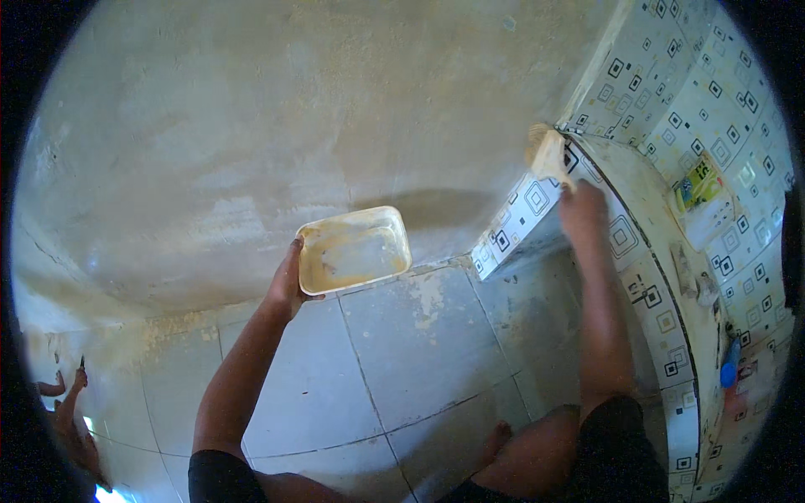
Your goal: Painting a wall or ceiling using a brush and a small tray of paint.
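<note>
Left hand (288, 283): grips rim of paint-smeared tray (354, 249), centre. Right hand (583, 207): clasps brush (547, 153) against patterned tiled ledge (646, 251), far right.

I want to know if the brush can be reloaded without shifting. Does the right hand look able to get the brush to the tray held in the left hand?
Probably yes. The right hand holds the brush at the tiled ledge, and the tray, held up open by the left hand, has only bare wall and air between.
</note>
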The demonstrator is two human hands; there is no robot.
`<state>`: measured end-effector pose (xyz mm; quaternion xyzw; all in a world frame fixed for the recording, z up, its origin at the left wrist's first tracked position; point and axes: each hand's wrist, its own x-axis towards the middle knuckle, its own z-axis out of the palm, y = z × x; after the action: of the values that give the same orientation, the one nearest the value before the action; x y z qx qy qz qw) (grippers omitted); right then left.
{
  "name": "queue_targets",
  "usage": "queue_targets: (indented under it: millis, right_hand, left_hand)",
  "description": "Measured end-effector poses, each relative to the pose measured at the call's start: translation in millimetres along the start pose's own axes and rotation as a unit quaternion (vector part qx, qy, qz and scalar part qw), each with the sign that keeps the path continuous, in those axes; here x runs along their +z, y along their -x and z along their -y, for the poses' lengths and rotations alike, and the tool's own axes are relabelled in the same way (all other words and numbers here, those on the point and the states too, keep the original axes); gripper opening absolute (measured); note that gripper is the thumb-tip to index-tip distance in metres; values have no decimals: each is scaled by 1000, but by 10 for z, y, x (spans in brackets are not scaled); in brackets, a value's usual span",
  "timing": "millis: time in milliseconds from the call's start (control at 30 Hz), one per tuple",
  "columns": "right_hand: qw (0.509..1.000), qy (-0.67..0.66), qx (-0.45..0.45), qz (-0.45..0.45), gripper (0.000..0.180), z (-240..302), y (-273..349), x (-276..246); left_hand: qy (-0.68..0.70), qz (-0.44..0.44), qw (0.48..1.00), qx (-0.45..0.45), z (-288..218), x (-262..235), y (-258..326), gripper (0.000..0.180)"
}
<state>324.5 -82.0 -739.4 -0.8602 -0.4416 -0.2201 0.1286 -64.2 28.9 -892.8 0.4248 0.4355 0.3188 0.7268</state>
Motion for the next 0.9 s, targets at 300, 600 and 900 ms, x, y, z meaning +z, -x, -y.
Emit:
queue_targets:
  millis: [300,600,900]
  right_hand:
    - [953,-173,-186,164,24,1212,786,-130]
    - [935,-213,-253,125,33,1101,772,1023]
    - [982,-181,-53,7,22,-313,707,1494]
  left_hand:
    - [-23,133,990,-27,484,-166,-135,59]
    - [-130,203,969,-47,510,58,84,62]
    - [-125,169,976,-63,508,-206,20,63]
